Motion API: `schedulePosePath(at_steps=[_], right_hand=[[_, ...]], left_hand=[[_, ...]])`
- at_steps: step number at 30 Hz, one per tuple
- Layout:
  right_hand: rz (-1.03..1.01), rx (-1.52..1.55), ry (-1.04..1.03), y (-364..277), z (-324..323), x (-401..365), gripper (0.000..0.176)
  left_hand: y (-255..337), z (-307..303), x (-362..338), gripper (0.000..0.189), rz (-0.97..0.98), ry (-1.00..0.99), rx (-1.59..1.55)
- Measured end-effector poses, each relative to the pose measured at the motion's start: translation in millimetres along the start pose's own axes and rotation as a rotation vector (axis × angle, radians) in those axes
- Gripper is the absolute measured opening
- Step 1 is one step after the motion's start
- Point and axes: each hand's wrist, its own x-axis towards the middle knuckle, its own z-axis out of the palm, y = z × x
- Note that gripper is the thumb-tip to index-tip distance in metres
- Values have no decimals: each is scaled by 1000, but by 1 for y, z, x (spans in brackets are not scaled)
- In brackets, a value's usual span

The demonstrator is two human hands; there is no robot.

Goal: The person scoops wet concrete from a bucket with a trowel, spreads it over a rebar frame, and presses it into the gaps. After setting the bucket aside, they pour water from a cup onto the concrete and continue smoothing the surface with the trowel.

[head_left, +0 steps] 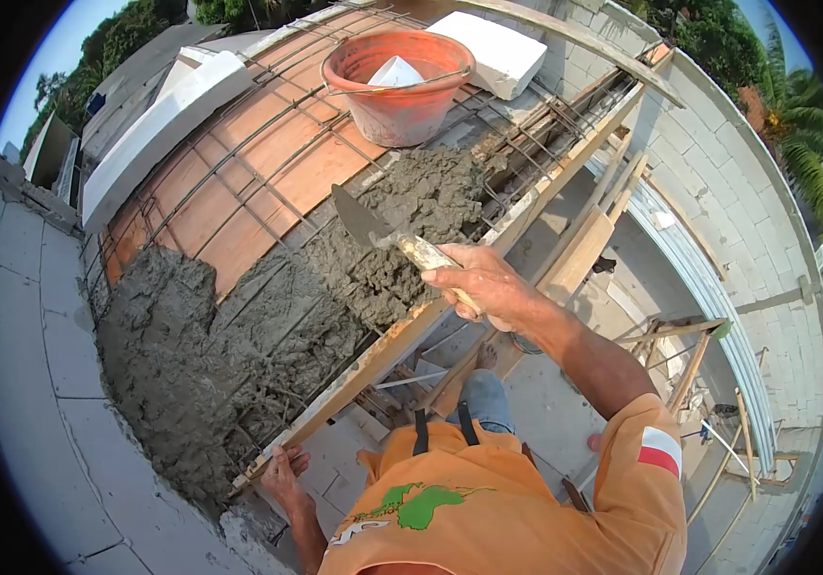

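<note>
My right hand [483,286] is closed around the wooden handle of a trowel [361,218], whose pointed metal blade lies over the wet grey concrete [267,326]. The concrete covers part of a steel rebar grid [239,172] laid on orange-brown plywood [301,144]. My left hand [285,471] is at the lower end of the wooden form board [363,374], fingers against its edge. Beyond the trowel, an orange bucket [406,113] with a white object inside stands on the grid.
White blocks [493,53] [167,134] lie behind the bucket and at the left. Block walls [57,345] rise left and right [747,192]. Below the form board's edge is a drop to a lower floor with timber [579,254] and metal sheets [718,307].
</note>
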Motion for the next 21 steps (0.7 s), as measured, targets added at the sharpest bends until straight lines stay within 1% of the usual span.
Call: schedulePosePath(at_steps=[1, 3, 4, 6, 8, 10, 12, 14, 15, 17, 18, 20, 21], right_hand=[[-9, 3, -5, 1, 8, 10, 46], [133, 335, 167, 8, 18, 31, 28], [125, 344, 166, 10, 13, 39, 28], [106, 725, 237, 10, 0, 52, 22], [68, 758, 281, 10, -5, 40, 24], [78, 819, 392, 19, -23, 21, 27], [31, 823, 411, 20, -43, 5, 31], [-35, 752, 564, 13, -47, 2, 33], [-33, 749, 574, 21, -53, -1, 33], [-76, 816, 671, 33, -69, 1, 28], [-82, 810, 667, 32, -64, -3, 28], [-54, 778, 527, 29, -46, -18, 29], [-62, 753, 434, 24, -33, -20, 35]], left_hand=[[0, 2, -1, 60, 9, 5, -1], [1, 1, -2, 59, 15, 26, 24], [3, 1, -2, 59, 26, 26, 29], [5, 4, -5, 56, 15, 64, 44], [3, 2, -4, 55, 24, 77, 70], [5, 4, -1, 54, 24, 84, 96], [7, 9, -7, 56, 23, 116, 53], [7, 11, -5, 57, 14, 116, 75], [7, 10, -6, 58, 8, 131, 98], [4, 8, -1, 59, 22, 119, 84], [1, 7, -2, 60, 26, 113, 78], [-3, 7, -1, 60, 21, 101, 59], [-2, 4, 1, 60, 17, 86, 59]])
